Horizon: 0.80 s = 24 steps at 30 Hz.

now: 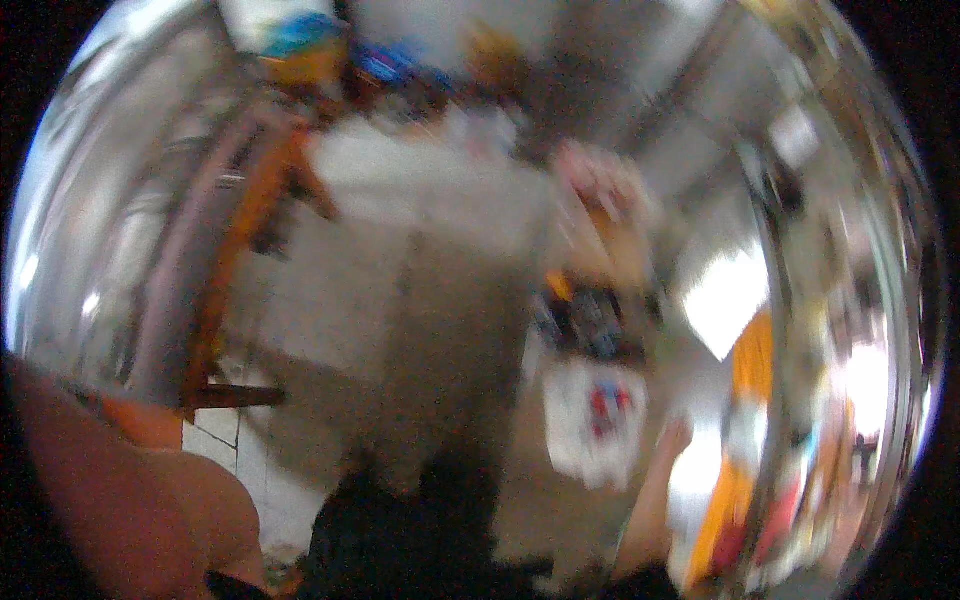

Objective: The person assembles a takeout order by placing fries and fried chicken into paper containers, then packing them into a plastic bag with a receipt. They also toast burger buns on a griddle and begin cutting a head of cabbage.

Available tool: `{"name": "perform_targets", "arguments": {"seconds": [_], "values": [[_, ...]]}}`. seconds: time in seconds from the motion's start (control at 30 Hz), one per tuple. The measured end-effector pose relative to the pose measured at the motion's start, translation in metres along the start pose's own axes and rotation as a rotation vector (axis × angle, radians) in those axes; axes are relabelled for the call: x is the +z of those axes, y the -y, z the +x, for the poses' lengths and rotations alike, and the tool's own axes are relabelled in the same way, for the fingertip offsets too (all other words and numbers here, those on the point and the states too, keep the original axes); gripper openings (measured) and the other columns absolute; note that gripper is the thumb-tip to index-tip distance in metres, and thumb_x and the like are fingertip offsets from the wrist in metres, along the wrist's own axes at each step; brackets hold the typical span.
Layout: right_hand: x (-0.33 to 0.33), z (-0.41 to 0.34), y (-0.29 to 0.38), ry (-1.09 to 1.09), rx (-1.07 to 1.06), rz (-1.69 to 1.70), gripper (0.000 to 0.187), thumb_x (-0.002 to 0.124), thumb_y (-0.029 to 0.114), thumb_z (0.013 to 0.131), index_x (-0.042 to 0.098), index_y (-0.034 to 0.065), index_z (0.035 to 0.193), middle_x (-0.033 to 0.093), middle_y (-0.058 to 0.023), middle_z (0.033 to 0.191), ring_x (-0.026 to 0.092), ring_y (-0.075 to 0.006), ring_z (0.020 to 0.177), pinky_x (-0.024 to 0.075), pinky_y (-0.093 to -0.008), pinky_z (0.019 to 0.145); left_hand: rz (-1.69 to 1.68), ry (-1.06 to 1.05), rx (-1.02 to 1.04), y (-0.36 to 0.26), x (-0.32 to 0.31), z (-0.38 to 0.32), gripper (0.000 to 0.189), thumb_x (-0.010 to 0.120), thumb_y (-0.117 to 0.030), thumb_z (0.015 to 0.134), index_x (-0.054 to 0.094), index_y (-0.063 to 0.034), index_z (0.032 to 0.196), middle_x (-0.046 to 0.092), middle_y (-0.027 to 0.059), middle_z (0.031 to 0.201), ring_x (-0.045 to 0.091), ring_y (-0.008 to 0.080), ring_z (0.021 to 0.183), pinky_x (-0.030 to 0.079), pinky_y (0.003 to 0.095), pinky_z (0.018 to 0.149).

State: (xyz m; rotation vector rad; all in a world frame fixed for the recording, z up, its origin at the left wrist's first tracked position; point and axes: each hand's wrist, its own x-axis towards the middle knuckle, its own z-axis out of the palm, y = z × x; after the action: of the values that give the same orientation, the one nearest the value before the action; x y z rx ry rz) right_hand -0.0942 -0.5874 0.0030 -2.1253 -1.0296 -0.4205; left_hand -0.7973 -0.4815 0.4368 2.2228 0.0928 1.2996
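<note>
Strong motion blur covers the view. My right forearm comes up from the lower right, and my right hand (679,435) ends beside a bright white surface (701,465) and a yellow-orange panel (750,360). Its fingers are too smeared to show whether it grips anything. At the lower left only a large bare part of my left arm appears; my left hand is out of view. Left of my right hand lies a white bag or packet (592,420) with red and blue marks. Dark items (596,319), too blurred to name, lie just above it.
A tiled floor (345,300) lies before my dark-clothed legs (405,525). A long table or bench with an orange-brown edge (236,240) runs along the left. Blurred blue (386,64) and yellow-teal items (304,45) stand at the top. A pinkish bundle (600,180) is right of centre.
</note>
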Motion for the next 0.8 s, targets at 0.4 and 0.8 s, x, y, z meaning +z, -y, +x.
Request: {"name": "perform_targets", "arguments": {"seconds": [0.4, 0.8], "values": [[-0.073, -0.571, 0.53, 1.156, -0.543, 0.777, 0.007, 0.068, 0.005, 0.095, 0.073, 0.0007, 0.095, 0.074, -0.0136, 0.087, 0.07, -0.0221, 0.08, 0.0544, -0.0339, 0.077, 0.883, -0.403, 0.234, -0.452, -0.26, -0.276, 0.037, 0.057, -0.02, 0.101, 0.06, -0.0041, 0.134, 0.068, 0.0153, 0.126, 0.064, 0.0248, 0.115, 0.051, 0.0429, 0.1], [-0.046, -0.636, 0.809, 2.214, -0.668, 0.647, 0.017, 0.068, 0.01, 0.1, 0.076, 0.002, 0.113, 0.077, -0.012, 0.095, 0.074, -0.0207, 0.088, 0.056, -0.0334, 0.078, 1.871, -0.612, 0.367, -0.645, -0.379, -0.375, 0.037, 0.053, -0.024, 0.103, 0.06, -0.0047, 0.134, 0.068, 0.0182, 0.123, 0.062, 0.0265, 0.115, 0.049, 0.0458, 0.1]]}}
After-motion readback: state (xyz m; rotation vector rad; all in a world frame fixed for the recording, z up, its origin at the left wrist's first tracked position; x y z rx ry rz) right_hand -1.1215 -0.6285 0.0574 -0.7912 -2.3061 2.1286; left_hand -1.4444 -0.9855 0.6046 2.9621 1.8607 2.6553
